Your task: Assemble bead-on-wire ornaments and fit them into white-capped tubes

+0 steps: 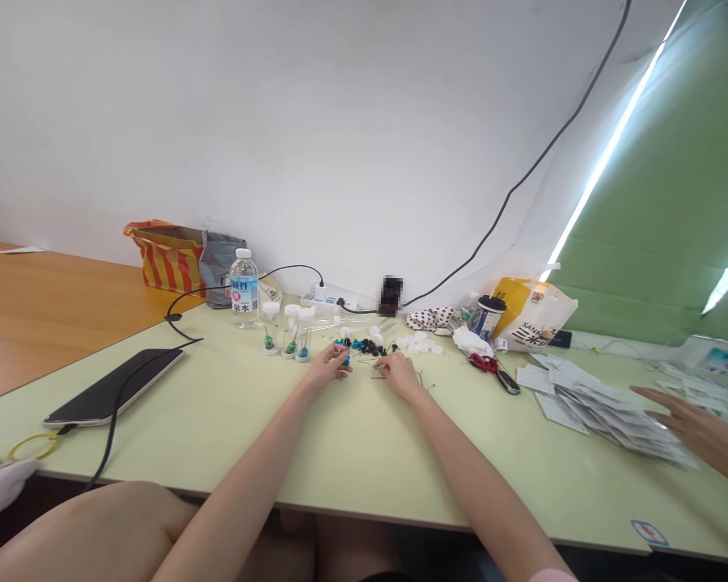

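Note:
My left hand [326, 368] is closed around a small shiny blue bead [347, 361] at the middle of the table. To its right, my right hand [399, 376] has its fingers pinched together at a thin wire [367, 361] that reaches toward the left hand. Just beyond both hands lies a loose pile of black beads [373, 349] and blue ones. More thin dark wires [425, 381] lie beside and under my right hand. Several clear capped tubes [270, 330] with green or blue pieces inside stand upright left of my left hand.
White caps [421, 343] lie behind the pile. Red-handled scissors [483, 363] and a stack of white packets [607, 404] are on the right, where another person's hand [704, 428] reaches in. A water bottle [243, 289] and a cabled tablet [115, 386] are on the left.

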Demonstrator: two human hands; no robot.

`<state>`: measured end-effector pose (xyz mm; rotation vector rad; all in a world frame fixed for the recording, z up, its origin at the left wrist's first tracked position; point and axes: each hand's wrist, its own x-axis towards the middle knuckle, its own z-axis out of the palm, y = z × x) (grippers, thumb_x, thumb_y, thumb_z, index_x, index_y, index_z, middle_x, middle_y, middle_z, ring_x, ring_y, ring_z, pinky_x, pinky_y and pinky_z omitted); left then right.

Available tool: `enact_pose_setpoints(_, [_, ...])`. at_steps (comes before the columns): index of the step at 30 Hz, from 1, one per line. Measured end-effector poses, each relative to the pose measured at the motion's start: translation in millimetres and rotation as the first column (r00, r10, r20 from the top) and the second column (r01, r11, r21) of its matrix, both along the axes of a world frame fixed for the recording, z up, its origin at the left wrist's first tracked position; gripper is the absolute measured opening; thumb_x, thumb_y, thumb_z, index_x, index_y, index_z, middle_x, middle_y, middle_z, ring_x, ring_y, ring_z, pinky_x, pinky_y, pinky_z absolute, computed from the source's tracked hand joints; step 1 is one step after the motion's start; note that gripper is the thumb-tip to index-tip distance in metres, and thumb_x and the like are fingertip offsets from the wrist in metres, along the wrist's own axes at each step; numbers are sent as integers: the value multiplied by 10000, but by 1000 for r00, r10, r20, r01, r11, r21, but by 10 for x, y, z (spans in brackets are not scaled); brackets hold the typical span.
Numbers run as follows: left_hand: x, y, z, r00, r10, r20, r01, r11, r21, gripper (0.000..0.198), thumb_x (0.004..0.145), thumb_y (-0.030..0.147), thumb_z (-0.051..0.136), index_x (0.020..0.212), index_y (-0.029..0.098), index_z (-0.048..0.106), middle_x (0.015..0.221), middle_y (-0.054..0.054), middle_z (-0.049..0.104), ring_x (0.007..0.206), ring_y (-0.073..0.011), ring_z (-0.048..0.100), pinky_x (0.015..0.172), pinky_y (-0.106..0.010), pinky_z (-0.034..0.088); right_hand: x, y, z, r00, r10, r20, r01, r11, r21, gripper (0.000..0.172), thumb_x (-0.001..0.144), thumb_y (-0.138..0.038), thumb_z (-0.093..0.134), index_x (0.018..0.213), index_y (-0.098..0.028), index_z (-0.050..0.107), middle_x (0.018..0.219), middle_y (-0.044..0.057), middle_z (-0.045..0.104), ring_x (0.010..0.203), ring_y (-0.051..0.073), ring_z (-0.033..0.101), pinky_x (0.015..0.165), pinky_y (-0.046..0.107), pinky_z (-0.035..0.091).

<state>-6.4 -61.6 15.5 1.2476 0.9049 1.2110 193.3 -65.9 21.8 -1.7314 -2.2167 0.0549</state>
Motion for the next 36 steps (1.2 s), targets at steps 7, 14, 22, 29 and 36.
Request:
enact_pose_setpoints(7, [3,3,-5,1000,6,-7,-6,1000,4,422,607,502,681,799,175,497,676,38,493,589,-117,612,531,-226,458,-4,28,-27,1000,1,-4,-1,1000,7,237,795,-141,531,945,-262,669,942,44,625,983,199,496,784,281,303])
enact_pose_setpoints(14, [0,16,-19,1000,-3,4,3,1000,7,425,611,502,682,804,175,490,676,38,499,581,-112,607,542,-233,464,-14,41,-39,1000,4,0,-4,1000,13,236,799,-143,530,943,-265,672,944,48,621,980,200,497,782,283,306])
enact_pose_setpoints(22, [3,41,-58,999,-30,36,31,999,-14,409,619,462,697,826,175,492,657,36,533,579,-121,620,589,-263,479,-29,51,-56,1000,2,11,-3,1000,8,225,814,-149,517,939,-256,670,956,52,617,986,195,503,778,280,309])
enact_pose_setpoints(29, [-1,80,-112,996,-50,75,51,998,-19,378,638,424,697,832,169,496,688,15,572,591,-127,625,598,-277,490,-42,37,-44,1000,1,22,-2,1000,9,232,824,-143,500,936,-254,669,968,45,612,990,188,495,775,276,302])
enact_pose_setpoints(36, [-7,102,-136,995,-63,72,65,998,-19,347,667,409,681,848,159,522,699,4,578,597,-124,624,603,-278,492,-71,20,-6,996,3,85,-6,999,42,217,836,-170,496,918,-256,678,930,66,613,997,210,454,795,305,278])
